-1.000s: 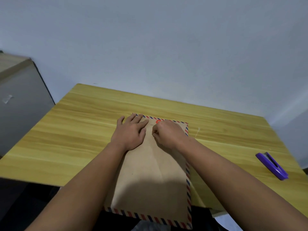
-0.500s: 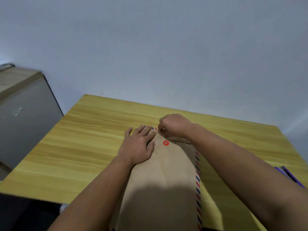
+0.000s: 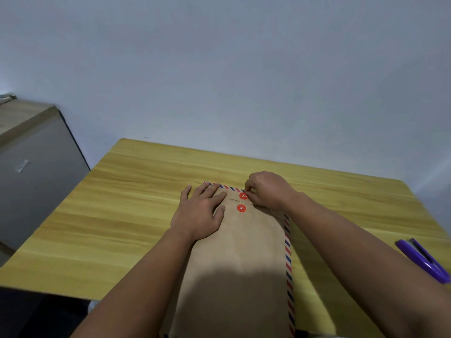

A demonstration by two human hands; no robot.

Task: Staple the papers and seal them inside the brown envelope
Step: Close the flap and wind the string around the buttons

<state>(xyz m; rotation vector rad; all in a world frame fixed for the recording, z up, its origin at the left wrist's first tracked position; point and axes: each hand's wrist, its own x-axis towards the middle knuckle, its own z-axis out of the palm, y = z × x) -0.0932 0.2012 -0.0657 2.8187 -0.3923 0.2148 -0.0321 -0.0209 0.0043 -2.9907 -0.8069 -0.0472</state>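
Observation:
A brown envelope (image 3: 244,252) with a red and blue striped border lies lengthwise on the yellow wooden table (image 3: 127,215), its flap folded down at the far end. Two red closure discs (image 3: 242,202) show near the flap, one on it and one just below. My left hand (image 3: 200,212) presses flat on the envelope left of the discs. My right hand (image 3: 267,190) pinches the thin closure string at the upper disc; a loop of the string trails toward the envelope's right edge. No papers are visible.
A purple stapler (image 3: 423,259) lies on the table at the right, beyond my right forearm. A grey cabinet (image 3: 31,172) stands left of the table. A pale wall rises behind the table's far edge.
My right hand moved from the flap's far edge to the upper red disc. Both discs now show. My left hand stays flat on the envelope. The camera tilted up.

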